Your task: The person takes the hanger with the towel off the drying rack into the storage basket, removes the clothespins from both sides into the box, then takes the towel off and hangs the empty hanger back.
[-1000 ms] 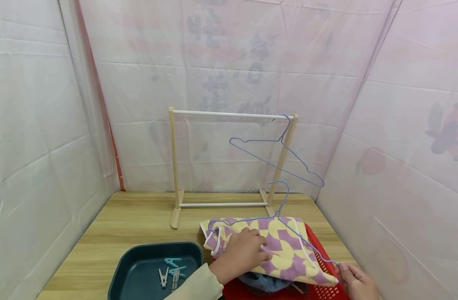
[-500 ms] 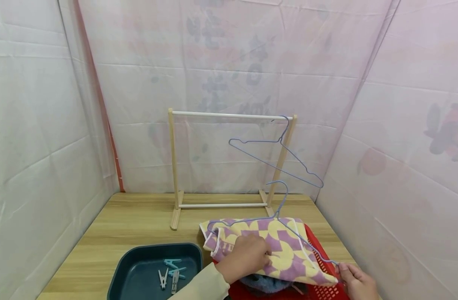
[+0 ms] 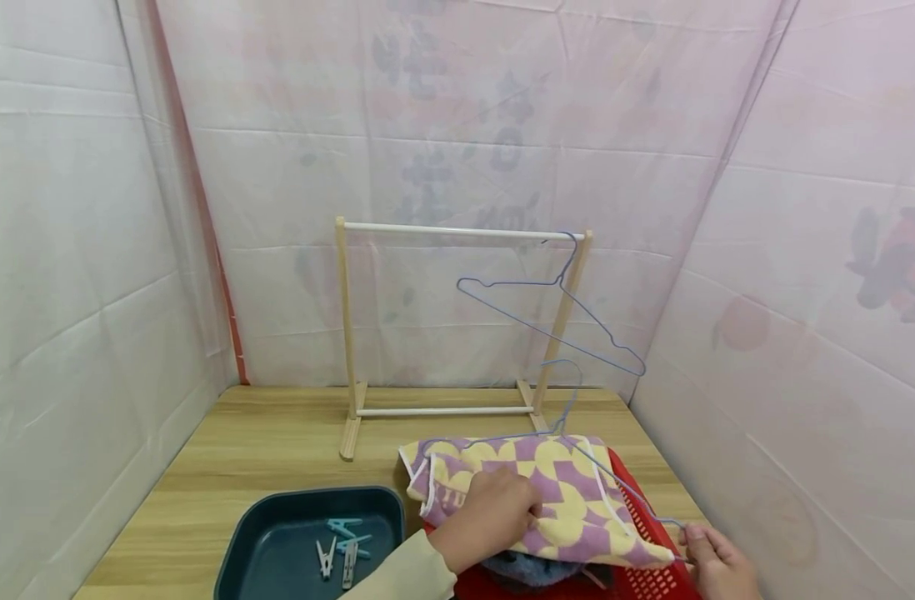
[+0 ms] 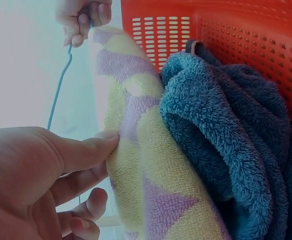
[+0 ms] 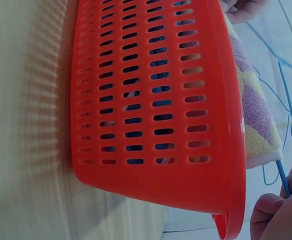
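Observation:
A purple-and-yellow patterned towel [image 3: 570, 492] lies folded over the red basket [image 3: 652, 575], threaded on a blue wire hanger [image 3: 633, 492]. My left hand [image 3: 491, 512] pinches the towel's fold; in the left wrist view its thumb [image 4: 98, 147] presses on the terry cloth. At the right end of the hanger, my right hand [image 3: 720, 562] grips the wire close to the towel's corner. The hanger's hook points up and to the left, above the towel. A fluffy blue cloth [image 4: 211, 130] sits in the basket beneath the towel.
Behind stands a wooden rack [image 3: 347, 333] with a white top bar [image 3: 457, 229], where a second blue hanger [image 3: 547, 333] hangs at the right end. To the left, a dark green tray [image 3: 247, 533] holds several clothespins [image 3: 348, 546]. Sheeted walls enclose the table [image 3: 172, 500].
The left hand's fingers have gone from spread on the towel to bunched and pinching it. The right hand and the hanger have moved slightly to the right.

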A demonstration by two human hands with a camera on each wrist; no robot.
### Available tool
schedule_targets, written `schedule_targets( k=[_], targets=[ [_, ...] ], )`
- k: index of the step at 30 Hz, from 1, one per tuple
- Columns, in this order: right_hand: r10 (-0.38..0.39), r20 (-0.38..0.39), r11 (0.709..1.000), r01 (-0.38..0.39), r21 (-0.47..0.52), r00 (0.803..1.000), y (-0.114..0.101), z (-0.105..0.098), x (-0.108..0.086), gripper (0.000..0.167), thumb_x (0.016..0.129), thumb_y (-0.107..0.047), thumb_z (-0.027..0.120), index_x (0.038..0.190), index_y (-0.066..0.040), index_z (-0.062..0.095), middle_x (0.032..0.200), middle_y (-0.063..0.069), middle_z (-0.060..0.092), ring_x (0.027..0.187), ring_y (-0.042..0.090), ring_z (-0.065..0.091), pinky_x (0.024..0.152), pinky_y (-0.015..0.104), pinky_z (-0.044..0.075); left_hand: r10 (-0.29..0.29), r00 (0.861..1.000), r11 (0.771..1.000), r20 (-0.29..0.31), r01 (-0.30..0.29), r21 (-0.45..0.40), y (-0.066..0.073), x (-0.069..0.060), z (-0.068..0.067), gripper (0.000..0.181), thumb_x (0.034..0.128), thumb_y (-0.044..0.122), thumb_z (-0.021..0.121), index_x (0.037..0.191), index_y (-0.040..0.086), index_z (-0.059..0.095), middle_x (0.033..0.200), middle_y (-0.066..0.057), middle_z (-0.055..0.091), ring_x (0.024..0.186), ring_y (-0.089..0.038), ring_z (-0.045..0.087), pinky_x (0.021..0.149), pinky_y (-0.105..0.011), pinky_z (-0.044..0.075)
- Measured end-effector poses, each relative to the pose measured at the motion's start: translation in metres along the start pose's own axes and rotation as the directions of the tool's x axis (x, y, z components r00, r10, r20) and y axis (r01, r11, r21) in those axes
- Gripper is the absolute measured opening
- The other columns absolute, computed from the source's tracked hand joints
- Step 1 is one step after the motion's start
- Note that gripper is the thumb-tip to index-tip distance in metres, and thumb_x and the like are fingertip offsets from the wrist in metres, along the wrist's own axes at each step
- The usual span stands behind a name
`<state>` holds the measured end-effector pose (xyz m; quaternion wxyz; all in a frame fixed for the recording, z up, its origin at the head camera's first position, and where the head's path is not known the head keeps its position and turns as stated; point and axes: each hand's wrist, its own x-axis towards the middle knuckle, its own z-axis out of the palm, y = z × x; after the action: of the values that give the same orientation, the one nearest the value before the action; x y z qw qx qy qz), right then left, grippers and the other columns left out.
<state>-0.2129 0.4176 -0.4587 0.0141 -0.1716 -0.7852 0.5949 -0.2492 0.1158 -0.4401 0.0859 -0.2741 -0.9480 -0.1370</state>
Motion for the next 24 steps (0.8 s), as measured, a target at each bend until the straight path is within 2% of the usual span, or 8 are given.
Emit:
schedule_targets(
  k=[5, 10, 14, 19, 24],
  targets=[
    [-0.014, -0.131, 1.0, 0.01, -0.025, 0.991, -0.002, 0.002, -0.003, 0.046, 0.108, -0.032, 0.042, 0.068, -0.029, 0.062, 0.068, -0.004, 0.05, 0.054, 0.015, 0.046, 0.056, 0.028, 0.044, 0.013, 1.0, 1.0, -0.017, -0.013, -0.016, 0.0, -0.004, 0.0, 0.036, 0.0799, 0.008, 0.071, 0.053, 0.028, 0.057, 0.054, 0.016, 0.042, 0.056, -0.006, 0.035, 0.052, -0.027, 0.027],
    [0.004, -0.166, 1.0, -0.003, 0.005, 0.986, -0.005, 0.004, -0.007, 0.048, 0.108, -0.03, 0.042, 0.065, -0.029, 0.061, 0.066, -0.004, 0.049, 0.051, 0.015, 0.044, 0.053, 0.029, 0.043, 0.016, 1.0, 1.0, -0.006, -0.017, -0.018, 0.0, -0.009, 0.0, 0.032, 0.0772, 0.008, 0.072, 0.057, 0.03, 0.061, 0.057, 0.019, 0.046, 0.057, -0.005, 0.039, 0.055, -0.027, 0.03],
    [0.018, -0.232, 0.998, -0.004, 0.06, 0.973, -0.007, 0.006, -0.009, 0.049, 0.108, -0.027, 0.044, 0.062, -0.03, 0.061, 0.064, -0.005, 0.05, 0.051, 0.014, 0.044, 0.05, 0.027, 0.042, 0.031, 0.999, 0.999, 0.008, -0.031, 0.012, 0.0, -0.012, -0.002, 0.032, 0.0792, 0.01, 0.072, 0.057, 0.03, 0.06, 0.054, 0.017, 0.044, 0.057, -0.003, 0.04, 0.055, -0.027, 0.03],
    [0.005, -0.288, 0.985, 0.045, 0.166, 0.958, -0.007, 0.004, -0.009, 0.05, 0.107, -0.021, 0.047, 0.06, -0.028, 0.063, 0.06, -0.007, 0.05, 0.049, 0.011, 0.044, 0.048, 0.022, 0.04, 0.034, 0.999, 0.998, 0.042, -0.036, 0.046, -0.002, -0.014, -0.003, 0.024, 0.0796, 0.014, 0.076, 0.066, 0.034, 0.072, 0.059, 0.021, 0.055, 0.059, 0.0, 0.046, 0.056, -0.026, 0.032],
    [0.022, -0.315, 0.972, 0.053, 0.229, 0.949, -0.008, 0.003, -0.008, 0.052, 0.107, -0.02, 0.046, 0.059, -0.029, 0.063, 0.061, -0.009, 0.051, 0.05, 0.009, 0.044, 0.047, 0.022, 0.039, 0.018, 0.994, 0.999, 0.107, -0.021, 0.028, -0.003, -0.015, -0.004, 0.022, 0.0793, 0.015, 0.078, 0.075, 0.036, 0.079, 0.068, 0.023, 0.062, 0.066, 0.002, 0.053, 0.06, -0.026, 0.035]
  ],
)
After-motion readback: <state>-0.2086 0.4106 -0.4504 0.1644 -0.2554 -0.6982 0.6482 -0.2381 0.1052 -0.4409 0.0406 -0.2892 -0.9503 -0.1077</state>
